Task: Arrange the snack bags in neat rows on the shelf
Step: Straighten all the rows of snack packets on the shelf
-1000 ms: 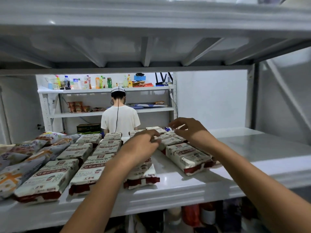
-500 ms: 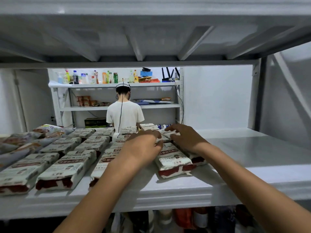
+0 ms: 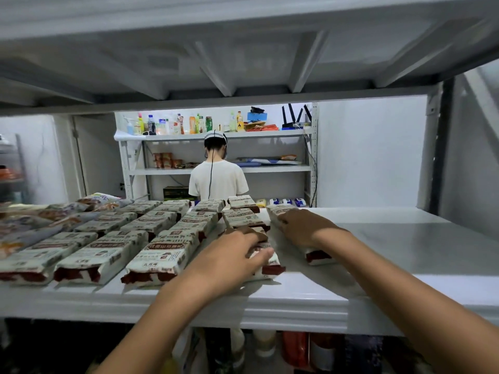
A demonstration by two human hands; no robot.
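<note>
Several white-and-red snack bags point(image 3: 162, 255) lie flat in rows on the white shelf board point(image 3: 405, 252). My left hand point(image 3: 232, 255) rests palm down on the front bag point(image 3: 270, 268) of the fourth row, fingers spread over its top. My right hand point(image 3: 305, 228) lies flat on a separate bag point(image 3: 318, 256) just to the right, which runs front to back beside that row. Both bags are largely hidden under my hands.
Colourful bags point(image 3: 27, 230) lie at the far left of the board. The shelf above point(image 3: 243, 49) hangs low overhead, and an upright post point(image 3: 442, 147) stands at the right. Behind the shelf a person point(image 3: 217, 182) faces another rack. Jars point(image 3: 297, 346) stand below.
My right hand came down from above the bags and now lies on the right-hand bag, which has turned from slanted to nearly in line with the rows. My left hand stayed on its bag.
</note>
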